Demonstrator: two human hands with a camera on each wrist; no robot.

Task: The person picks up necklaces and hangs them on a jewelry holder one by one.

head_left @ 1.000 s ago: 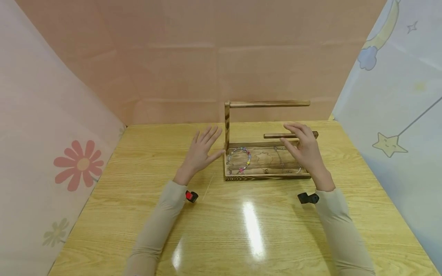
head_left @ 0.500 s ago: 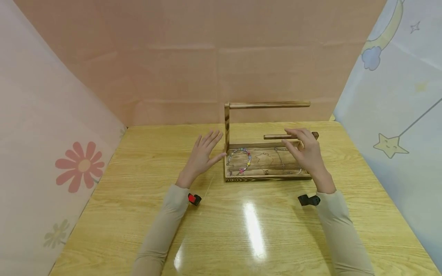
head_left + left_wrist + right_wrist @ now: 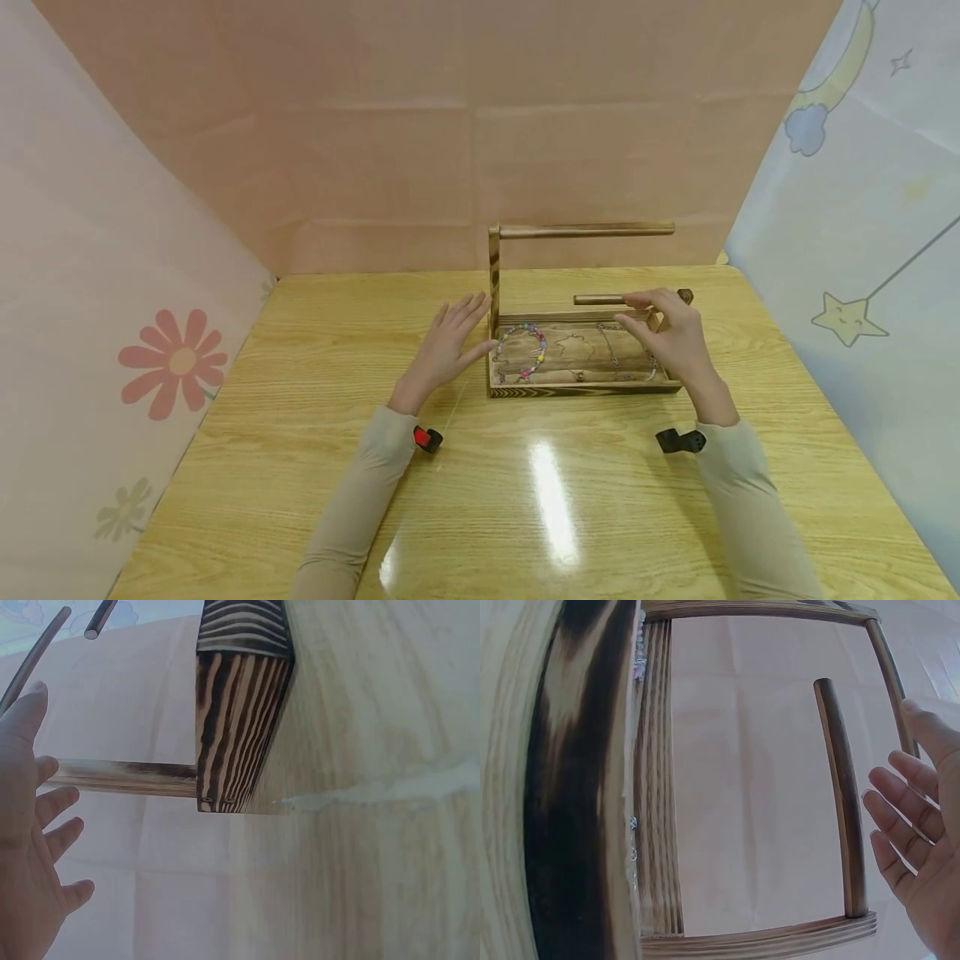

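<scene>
A wooden jewelry stand (image 3: pixel 494 283) has a shallow tray, an upper rod (image 3: pixel 585 231) from its left post and a lower rod (image 3: pixel 598 300) from the right. In the tray lie a colorful beaded bracelet (image 3: pixel 542 343) and thin chains (image 3: pixel 611 348). My left hand (image 3: pixel 444 350) is beside the left post, fingers extended, thumb tip right at the tray's left edge. My right hand (image 3: pixel 678 337) hovers over the tray's right end, fingers gently bent, thumb apart from them, hiding part of the lower rod. In the right wrist view, its palm and fingers (image 3: pixel 907 817) hold nothing.
The stand sits toward the back of a glossy wood-grain table (image 3: pixel 480 500). A pinkish backdrop (image 3: pixel 375 167) rises behind, with printed sheets on both sides. A small black wrist device (image 3: pixel 429 439) shows at the left cuff, another black one (image 3: pixel 680 441) at the right.
Both hands have drifted slightly toward me. The left has also shifted a little right, closer to the post; the right hand's fingers now overlap the lower rod more. The jewelry lies as before.
</scene>
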